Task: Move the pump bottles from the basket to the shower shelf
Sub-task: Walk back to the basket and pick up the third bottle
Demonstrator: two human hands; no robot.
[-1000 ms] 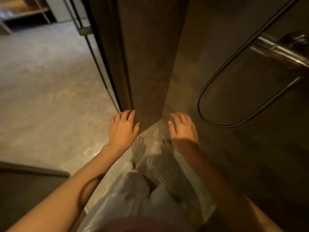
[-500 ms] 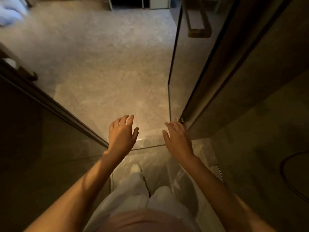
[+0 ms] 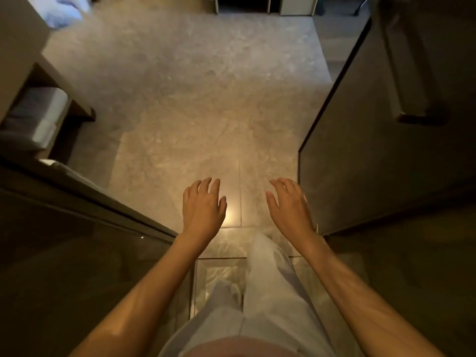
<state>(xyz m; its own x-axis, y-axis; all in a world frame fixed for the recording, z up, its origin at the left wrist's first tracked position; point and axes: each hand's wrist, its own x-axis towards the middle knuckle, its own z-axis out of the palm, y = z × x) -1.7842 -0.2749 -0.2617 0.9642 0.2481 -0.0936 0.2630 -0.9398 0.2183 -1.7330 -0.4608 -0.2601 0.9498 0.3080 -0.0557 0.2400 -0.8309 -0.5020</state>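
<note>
My left hand (image 3: 202, 206) and my right hand (image 3: 289, 208) are held out in front of me at waist height, palms down, fingers apart, holding nothing. Both hover above the tiled floor at the shower threshold. No pump bottle, basket or shower shelf shows in this view. My legs in light trousers (image 3: 268, 287) stand below the hands, one foot stepping forward over the threshold.
A glass shower door (image 3: 360, 150) stands open on the right with a dark handle (image 3: 422, 117). A dark glass panel (image 3: 64, 253) runs along the left. A shelf unit with folded towels (image 3: 38, 117) stands at the left. Beige tiled floor (image 3: 193, 99) stretches ahead.
The view has swung from the dark shower corner and hose to the doorway and the bathroom floor. Both hands stayed empty and spread; one leg has stepped forward.
</note>
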